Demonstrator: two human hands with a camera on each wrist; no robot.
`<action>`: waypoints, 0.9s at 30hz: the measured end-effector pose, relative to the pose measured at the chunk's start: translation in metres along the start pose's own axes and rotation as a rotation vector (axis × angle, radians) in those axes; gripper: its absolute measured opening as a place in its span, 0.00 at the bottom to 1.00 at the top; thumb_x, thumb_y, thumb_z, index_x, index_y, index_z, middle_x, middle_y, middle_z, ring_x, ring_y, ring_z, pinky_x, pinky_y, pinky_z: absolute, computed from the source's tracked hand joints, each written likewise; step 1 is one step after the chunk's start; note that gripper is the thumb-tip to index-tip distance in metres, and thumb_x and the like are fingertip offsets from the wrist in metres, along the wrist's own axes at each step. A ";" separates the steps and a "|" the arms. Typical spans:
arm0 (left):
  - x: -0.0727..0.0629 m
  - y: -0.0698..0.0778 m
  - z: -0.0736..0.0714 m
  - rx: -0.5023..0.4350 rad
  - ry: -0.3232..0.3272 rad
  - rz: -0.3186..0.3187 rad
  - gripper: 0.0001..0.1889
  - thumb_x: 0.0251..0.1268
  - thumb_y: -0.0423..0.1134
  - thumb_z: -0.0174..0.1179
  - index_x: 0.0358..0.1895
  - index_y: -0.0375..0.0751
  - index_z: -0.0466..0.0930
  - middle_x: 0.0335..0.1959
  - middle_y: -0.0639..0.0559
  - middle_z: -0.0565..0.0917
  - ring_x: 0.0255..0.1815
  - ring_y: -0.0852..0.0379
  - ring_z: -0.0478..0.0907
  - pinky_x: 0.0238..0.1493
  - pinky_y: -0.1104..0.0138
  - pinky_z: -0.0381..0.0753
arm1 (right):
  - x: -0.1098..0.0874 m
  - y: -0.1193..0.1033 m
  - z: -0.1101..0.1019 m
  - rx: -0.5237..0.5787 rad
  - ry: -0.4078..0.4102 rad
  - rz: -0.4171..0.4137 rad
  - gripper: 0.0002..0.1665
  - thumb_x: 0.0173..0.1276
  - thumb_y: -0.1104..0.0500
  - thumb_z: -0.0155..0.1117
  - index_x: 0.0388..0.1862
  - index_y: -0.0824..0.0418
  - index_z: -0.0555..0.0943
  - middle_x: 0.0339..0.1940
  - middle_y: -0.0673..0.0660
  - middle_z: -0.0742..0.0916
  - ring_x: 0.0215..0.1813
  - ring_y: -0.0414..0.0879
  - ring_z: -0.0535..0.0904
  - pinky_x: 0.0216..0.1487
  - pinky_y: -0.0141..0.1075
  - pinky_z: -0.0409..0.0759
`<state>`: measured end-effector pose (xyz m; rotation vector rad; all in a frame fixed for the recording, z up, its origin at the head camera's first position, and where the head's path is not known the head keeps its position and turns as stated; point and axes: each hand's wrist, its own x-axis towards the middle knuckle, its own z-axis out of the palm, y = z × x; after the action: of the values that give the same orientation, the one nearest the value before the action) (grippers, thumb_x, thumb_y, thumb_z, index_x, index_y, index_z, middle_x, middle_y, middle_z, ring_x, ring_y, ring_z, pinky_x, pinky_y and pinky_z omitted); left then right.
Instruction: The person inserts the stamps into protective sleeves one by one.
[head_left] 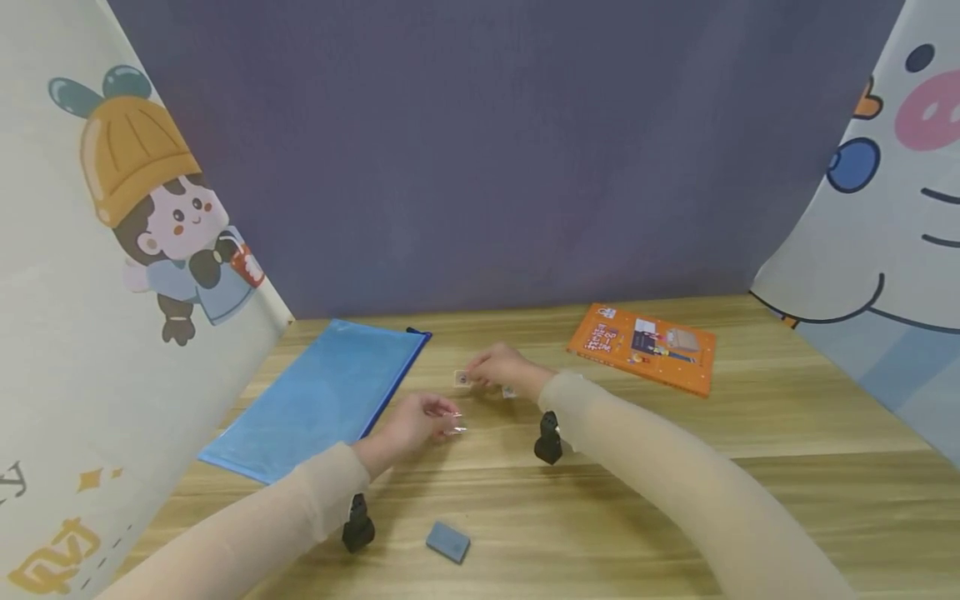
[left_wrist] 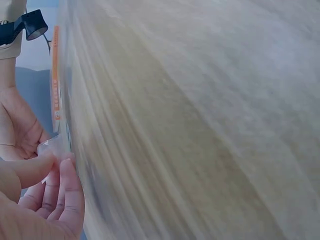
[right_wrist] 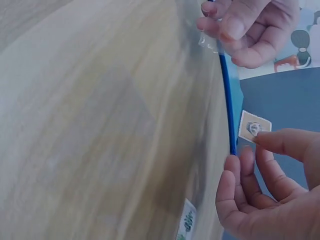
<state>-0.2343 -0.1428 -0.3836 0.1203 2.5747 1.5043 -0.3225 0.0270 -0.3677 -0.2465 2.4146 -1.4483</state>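
My right hand (head_left: 508, 367) pinches a small stamp (right_wrist: 254, 127) with a scalloped white edge and a dark picture between thumb and fingers. Another stamp (head_left: 509, 392) lies on the table just under that hand; part of it, with a green print, shows at the bottom of the right wrist view. To the left and nearer me, my left hand (head_left: 411, 423) holds a small clear plastic sleeve (left_wrist: 50, 146) between thumb and fingertips. The sleeve (right_wrist: 209, 42) looks shiny and see-through, partly covered by the fingers. Both hands are low over the wooden table, a short distance apart.
A blue zip pouch (head_left: 311, 400) lies flat to the left, its dark blue zipper edge beside my left hand. At the back right is an orange book (head_left: 645, 347). A small grey-blue block (head_left: 448, 542) sits near the front. A dark cloth wall (head_left: 495, 167) stands behind the table.
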 end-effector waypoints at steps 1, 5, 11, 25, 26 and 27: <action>0.001 0.001 0.000 -0.009 0.006 -0.001 0.06 0.61 0.25 0.62 0.41 0.31 0.82 0.32 0.45 0.85 0.30 0.58 0.81 0.34 0.64 0.86 | 0.000 0.000 -0.001 0.025 -0.001 0.004 0.12 0.61 0.66 0.66 0.43 0.69 0.84 0.34 0.60 0.88 0.38 0.50 0.85 0.47 0.40 0.86; 0.003 0.006 -0.001 -0.036 0.039 -0.005 0.06 0.64 0.27 0.60 0.42 0.31 0.83 0.33 0.44 0.85 0.28 0.58 0.79 0.33 0.64 0.85 | -0.003 -0.005 -0.007 0.150 -0.019 0.031 0.14 0.63 0.70 0.62 0.48 0.74 0.80 0.41 0.69 0.87 0.42 0.57 0.86 0.51 0.43 0.86; 0.007 0.017 -0.004 -0.052 0.069 0.004 0.08 0.66 0.31 0.61 0.45 0.31 0.83 0.37 0.39 0.86 0.34 0.53 0.83 0.39 0.62 0.86 | -0.011 -0.011 -0.021 0.225 -0.008 0.018 0.16 0.66 0.70 0.58 0.51 0.76 0.77 0.44 0.72 0.86 0.38 0.54 0.88 0.49 0.42 0.86; 0.017 0.043 -0.003 -0.268 0.086 0.052 0.09 0.66 0.29 0.59 0.46 0.29 0.82 0.45 0.36 0.86 0.42 0.49 0.86 0.56 0.52 0.82 | -0.032 -0.014 -0.060 0.215 0.063 -0.035 0.16 0.68 0.69 0.59 0.53 0.77 0.76 0.50 0.72 0.83 0.35 0.47 0.88 0.51 0.44 0.85; 0.018 0.045 -0.003 -0.265 0.085 0.056 0.09 0.66 0.29 0.60 0.46 0.30 0.82 0.45 0.36 0.86 0.42 0.49 0.86 0.57 0.51 0.81 | -0.034 -0.013 -0.063 0.209 0.069 -0.033 0.16 0.68 0.69 0.59 0.53 0.76 0.76 0.51 0.72 0.83 0.35 0.47 0.87 0.51 0.43 0.85; 0.018 0.047 -0.003 -0.266 0.085 0.057 0.09 0.65 0.29 0.60 0.46 0.31 0.82 0.45 0.37 0.86 0.42 0.49 0.86 0.58 0.51 0.81 | -0.035 -0.013 -0.066 0.202 0.076 -0.032 0.16 0.68 0.69 0.59 0.53 0.76 0.76 0.51 0.72 0.83 0.36 0.46 0.87 0.51 0.42 0.85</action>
<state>-0.2532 -0.1199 -0.3429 0.1000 2.4225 1.8936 -0.3127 0.0861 -0.3216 -0.1871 2.3082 -1.7312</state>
